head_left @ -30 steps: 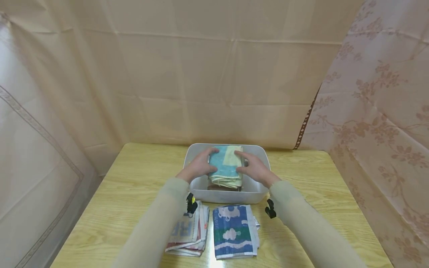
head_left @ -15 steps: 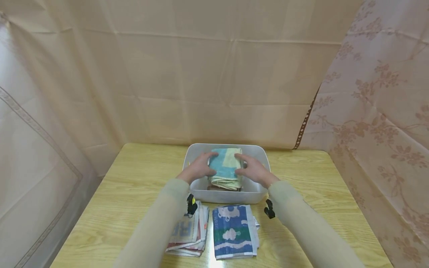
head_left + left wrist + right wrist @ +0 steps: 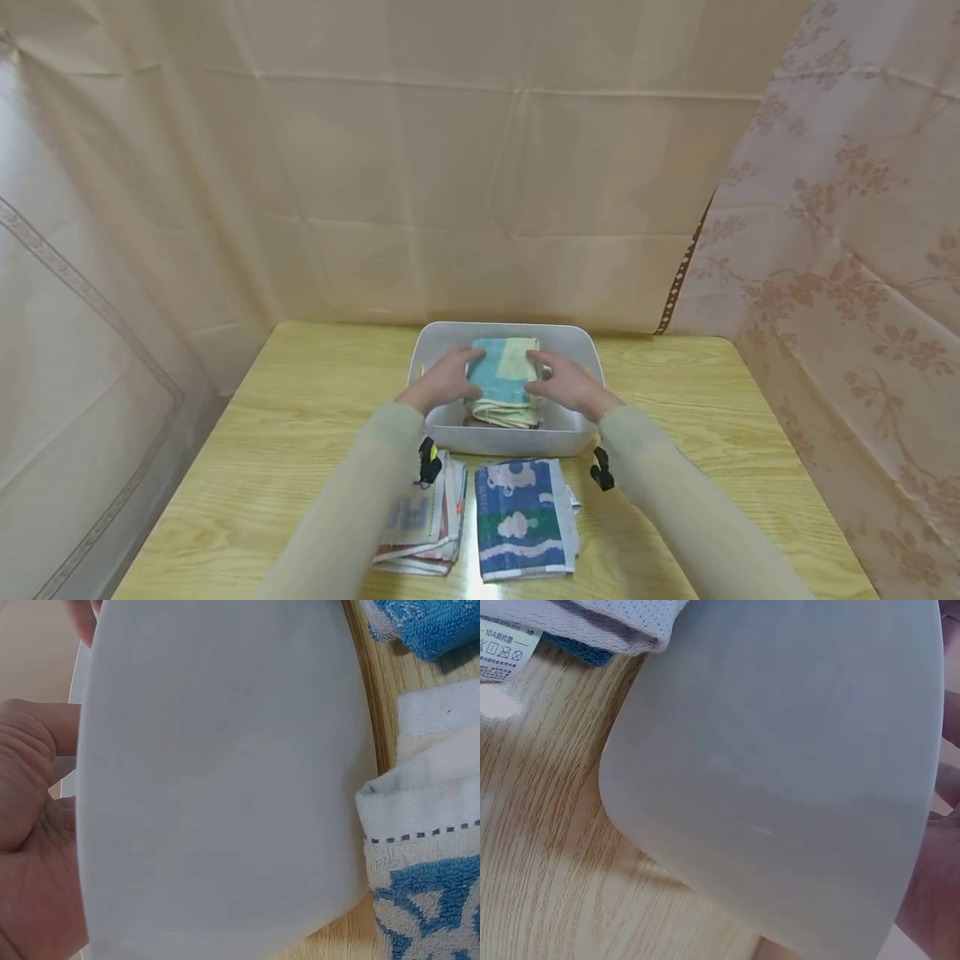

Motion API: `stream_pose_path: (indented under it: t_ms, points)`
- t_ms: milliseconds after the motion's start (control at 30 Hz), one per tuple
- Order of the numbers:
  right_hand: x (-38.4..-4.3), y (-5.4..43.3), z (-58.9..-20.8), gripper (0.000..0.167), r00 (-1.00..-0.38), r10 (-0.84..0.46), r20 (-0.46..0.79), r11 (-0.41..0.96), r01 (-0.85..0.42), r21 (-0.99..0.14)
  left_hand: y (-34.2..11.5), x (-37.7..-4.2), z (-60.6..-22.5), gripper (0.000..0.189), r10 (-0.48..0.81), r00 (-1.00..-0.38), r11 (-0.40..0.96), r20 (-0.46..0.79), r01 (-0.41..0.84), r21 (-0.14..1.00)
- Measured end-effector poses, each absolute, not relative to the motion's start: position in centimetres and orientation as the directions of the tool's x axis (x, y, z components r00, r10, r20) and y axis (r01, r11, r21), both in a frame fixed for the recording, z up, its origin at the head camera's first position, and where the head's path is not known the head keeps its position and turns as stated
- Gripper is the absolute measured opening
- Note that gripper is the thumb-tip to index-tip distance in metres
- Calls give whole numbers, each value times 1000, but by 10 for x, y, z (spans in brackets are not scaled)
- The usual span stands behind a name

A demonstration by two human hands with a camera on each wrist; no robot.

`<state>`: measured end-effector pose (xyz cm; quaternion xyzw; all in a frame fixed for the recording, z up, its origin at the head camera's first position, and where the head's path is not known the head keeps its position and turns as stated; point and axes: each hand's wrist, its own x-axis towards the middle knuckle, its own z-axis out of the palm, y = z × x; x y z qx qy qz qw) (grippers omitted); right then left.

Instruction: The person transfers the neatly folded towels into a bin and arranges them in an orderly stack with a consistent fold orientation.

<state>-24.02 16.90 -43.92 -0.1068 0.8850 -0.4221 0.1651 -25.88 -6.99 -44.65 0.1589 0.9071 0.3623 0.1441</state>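
A folded turquoise and pale-yellow towel point(image 3: 501, 371) lies between my two hands inside a translucent white plastic bin point(image 3: 510, 442). My left hand point(image 3: 446, 380) holds its left side, thumb nearer me and fingers farther back. On the opposite side, my right hand point(image 3: 567, 383) grips it the same way. Something brown shows under the towel's front edge. In the left wrist view, the bin's wall point(image 3: 225, 780) hides most of the left hand's fingers. The right wrist view likewise has the bin point(image 3: 780, 772) covering the right fingertips.
In front of the bin, a folded blue, green and white towel point(image 3: 521, 521) lies on the wooden table point(image 3: 315, 392). To its left is a folded grey-beige and red towel point(image 3: 412, 525), partly under the left sleeve. Beige cloth point(image 3: 465, 167) hangs behind the table.
The turquoise towel has sunk lower in the bin and slightly toward me, both hands moving down with it. The two towels in front have stayed put.
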Motion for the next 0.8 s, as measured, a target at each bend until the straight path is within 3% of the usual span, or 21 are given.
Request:
stream_pose_path:
  t_ms: [800]
  points:
    - [-238, 168, -444, 69, -897, -326, -297, 672, 1, -741, -72, -255, -447, 74, 407, -887, 726, -216, 171, 666]
